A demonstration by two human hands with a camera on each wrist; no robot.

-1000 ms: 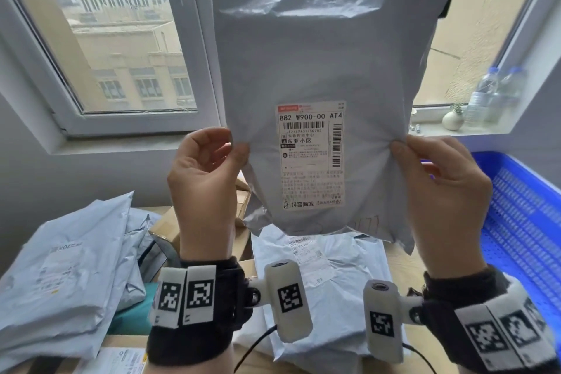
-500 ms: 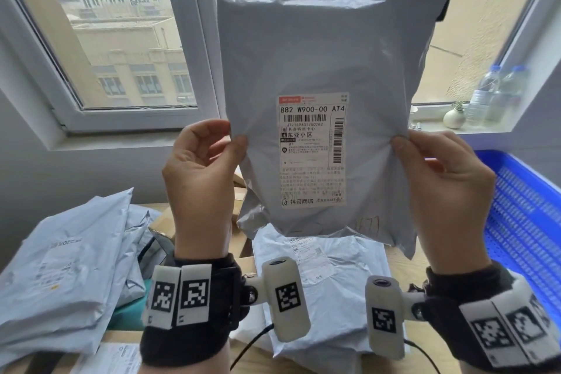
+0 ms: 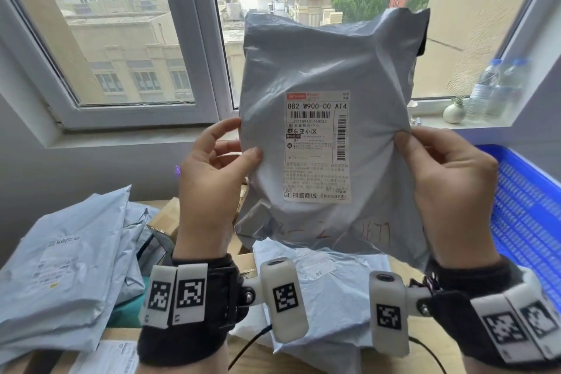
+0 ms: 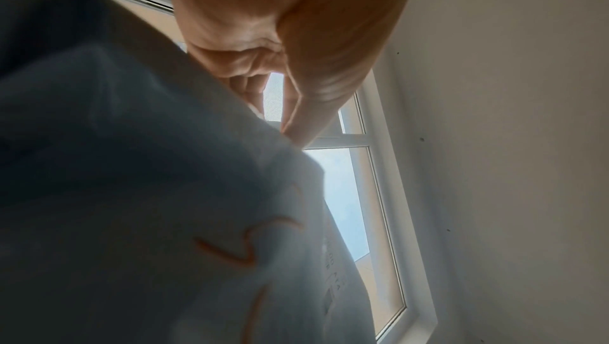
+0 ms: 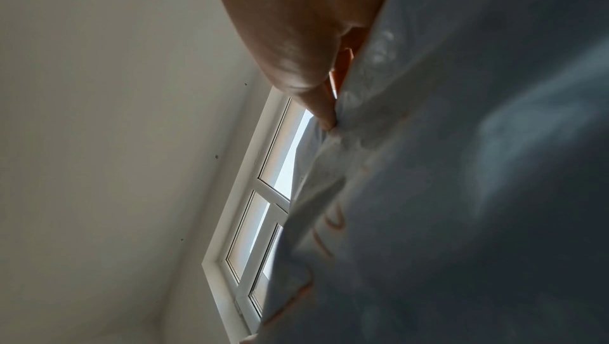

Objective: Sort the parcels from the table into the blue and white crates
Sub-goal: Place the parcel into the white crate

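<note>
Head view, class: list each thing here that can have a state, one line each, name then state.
grey parcel: held upright in the air, label facing the camera
left hand: pinching the parcel's left edge
right hand: pinching the parcel's right edge
blue crate: visible part holds nothing
parcels on the table: lying in a pile
window: shut

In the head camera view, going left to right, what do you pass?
Pile of grey parcels → left hand → held parcel → right hand → blue crate.
</note>
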